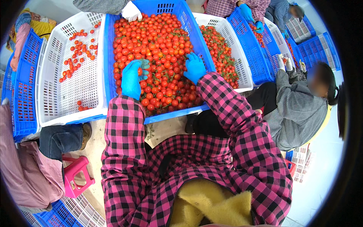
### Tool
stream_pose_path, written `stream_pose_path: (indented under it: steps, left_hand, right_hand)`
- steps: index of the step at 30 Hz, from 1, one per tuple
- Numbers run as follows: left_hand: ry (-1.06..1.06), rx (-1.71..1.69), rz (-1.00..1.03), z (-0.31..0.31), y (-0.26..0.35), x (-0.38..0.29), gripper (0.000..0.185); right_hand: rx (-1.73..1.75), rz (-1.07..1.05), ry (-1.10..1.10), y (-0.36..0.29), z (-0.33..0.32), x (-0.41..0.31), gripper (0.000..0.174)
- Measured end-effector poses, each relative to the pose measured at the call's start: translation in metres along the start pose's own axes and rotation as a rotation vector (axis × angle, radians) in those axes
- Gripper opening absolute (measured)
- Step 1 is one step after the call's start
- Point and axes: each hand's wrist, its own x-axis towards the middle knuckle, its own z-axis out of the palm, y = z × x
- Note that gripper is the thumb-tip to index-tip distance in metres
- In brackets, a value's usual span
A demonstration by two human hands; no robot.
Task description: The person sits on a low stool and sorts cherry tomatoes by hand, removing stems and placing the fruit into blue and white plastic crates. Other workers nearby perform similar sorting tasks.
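Cherry tomatoes (158,54), some with green stems, fill the blue plastic crate (198,37) before me. My left hand (133,76), in a blue glove, is over the crate's left part, its fingers curled around a small cherry tomato (140,71). My right hand (195,67), gloved in blue too, rests at the crate's right side with its fingertips on the tomatoes; whether it grips one is hidden. To the left stands a white plastic crate (45,85) with scattered tomatoes. Another white crate (244,68), full of tomatoes with stems, stands to the right.
A co-worker's white-gloved hand (131,12) reaches into the far end of my blue crate. Other people sit or stand at crates on both sides. Further blue crates (249,54) stand at the right. A pink plastic stool (76,176) stands on the floor at lower left.
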Motion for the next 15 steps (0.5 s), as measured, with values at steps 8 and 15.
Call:
stream_pose_path:
  steps: [8,15]
  left_hand:
    - [-0.011,0.025,0.016,0.001,0.001,-0.002,0.022]
    - [-0.040,0.032,-0.019,0.011,-0.002,-0.001,0.022]
  right_hand:
    - [0.059,0.133,0.671,0.053,-0.067,-0.021,0.021]
    - [-0.322,-0.172,0.377,0.047,0.029,-0.001,0.026]
